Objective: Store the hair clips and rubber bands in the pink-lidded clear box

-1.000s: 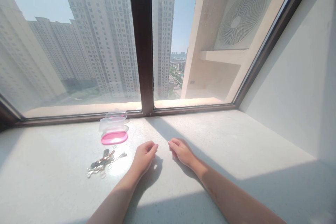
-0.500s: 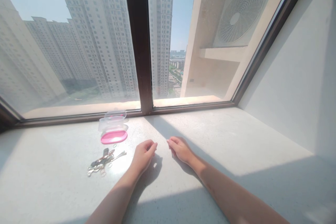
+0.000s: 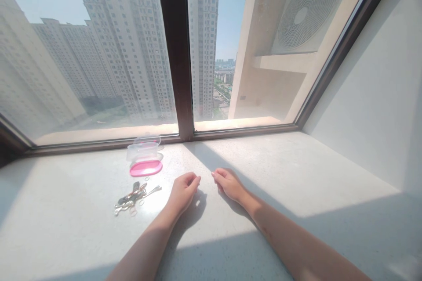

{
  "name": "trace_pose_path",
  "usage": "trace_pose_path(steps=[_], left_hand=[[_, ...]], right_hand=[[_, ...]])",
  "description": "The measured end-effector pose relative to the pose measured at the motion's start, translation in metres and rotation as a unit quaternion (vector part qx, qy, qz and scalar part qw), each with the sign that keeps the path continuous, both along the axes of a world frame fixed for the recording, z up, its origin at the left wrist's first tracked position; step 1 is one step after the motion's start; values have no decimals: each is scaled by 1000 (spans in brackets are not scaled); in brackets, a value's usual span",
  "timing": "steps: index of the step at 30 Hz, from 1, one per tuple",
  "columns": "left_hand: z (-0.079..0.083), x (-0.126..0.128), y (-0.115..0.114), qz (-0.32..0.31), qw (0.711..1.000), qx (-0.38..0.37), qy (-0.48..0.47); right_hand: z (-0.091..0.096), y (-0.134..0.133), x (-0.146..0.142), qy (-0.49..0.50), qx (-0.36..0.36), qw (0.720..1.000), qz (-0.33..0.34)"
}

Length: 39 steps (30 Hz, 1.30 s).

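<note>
My left hand [image 3: 185, 191] rests on the pale windowsill, fingers curled in a loose fist, with nothing visible in it. A short gap away, my right hand [image 3: 228, 183] is curled the same way, also with nothing showing. Left of my left hand lies a small heap of metal keys and rings [image 3: 132, 198], some pieces silver and some dark. A loose ring [image 3: 147, 178] is just behind the heap. Farther back sit a pink oval lid or tray [image 3: 146, 168] and a clear plastic box [image 3: 142, 152], with another clear oval piece [image 3: 148, 140] against the window frame.
The speckled white sill [image 3: 329, 175] runs under both arms, crossed by bands of sunlight and shadow. A brown window frame [image 3: 184, 96] borders it at the back. On the right stands a white side wall [image 3: 365, 109]. Outside are tall buildings [image 3: 115, 44] and an air-conditioner unit [image 3: 306, 13].
The whole view has shifted slightly, with the sill's things appearing a little higher and further right. Both hands keep the same pose and place on the sill.
</note>
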<state>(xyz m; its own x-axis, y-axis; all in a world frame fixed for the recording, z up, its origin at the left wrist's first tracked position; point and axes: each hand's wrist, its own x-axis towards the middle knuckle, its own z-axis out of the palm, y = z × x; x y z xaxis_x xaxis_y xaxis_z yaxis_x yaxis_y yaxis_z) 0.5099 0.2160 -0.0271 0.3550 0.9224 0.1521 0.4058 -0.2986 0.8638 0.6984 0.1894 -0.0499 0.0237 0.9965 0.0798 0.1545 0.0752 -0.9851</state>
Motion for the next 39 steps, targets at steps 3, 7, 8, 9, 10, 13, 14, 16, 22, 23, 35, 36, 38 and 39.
trace_pose_path(steps=[3, 7, 8, 9, 10, 13, 14, 16, 22, 23, 35, 36, 38, 39], left_hand=[[-2, 0, 0, -3, 1000, 3, 5], [-4, 0, 0, -4, 1000, 7, 11], [-4, 0, 0, -4, 1000, 9, 13], [-4, 0, 0, -4, 1000, 10, 14], [-3, 0, 0, -4, 1000, 12, 15], [-3, 0, 0, -4, 1000, 15, 18], [-3, 0, 0, -5, 1000, 15, 19], [-2, 0, 0, -5, 1000, 17, 22], [-1, 1, -1, -6, 999, 26, 29], [-1, 1, -1, -6, 999, 28, 30], [-1, 2, -1, -10, 998, 41, 41], [-1, 2, -1, -11, 998, 42, 42], [-1, 1, -1, -12, 998, 45, 43], [-1, 1, -1, -12, 998, 46, 44]], right_hand=[[3, -1, 0, -5, 5, 1000, -2], [4, -2, 0, -14, 9, 1000, -2], [4, -2, 0, -17, 10, 1000, -1], [3, -2, 0, -19, 10, 1000, -1], [3, -2, 0, -22, 10, 1000, -1], [3, -2, 1, -32, 11, 999, -2], [4, -2, 1, -36, 12, 999, -2], [5, -3, 1, -42, 15, 999, -4], [6, -3, 1, -53, 20, 998, -5], [6, -3, 1, -54, 21, 998, -4], [6, -4, 1, -80, 27, 996, -3], [7, -4, 1, -82, 28, 996, -3], [7, -4, 1, -83, 30, 996, -3], [8, -4, 1, -83, 31, 996, -3]])
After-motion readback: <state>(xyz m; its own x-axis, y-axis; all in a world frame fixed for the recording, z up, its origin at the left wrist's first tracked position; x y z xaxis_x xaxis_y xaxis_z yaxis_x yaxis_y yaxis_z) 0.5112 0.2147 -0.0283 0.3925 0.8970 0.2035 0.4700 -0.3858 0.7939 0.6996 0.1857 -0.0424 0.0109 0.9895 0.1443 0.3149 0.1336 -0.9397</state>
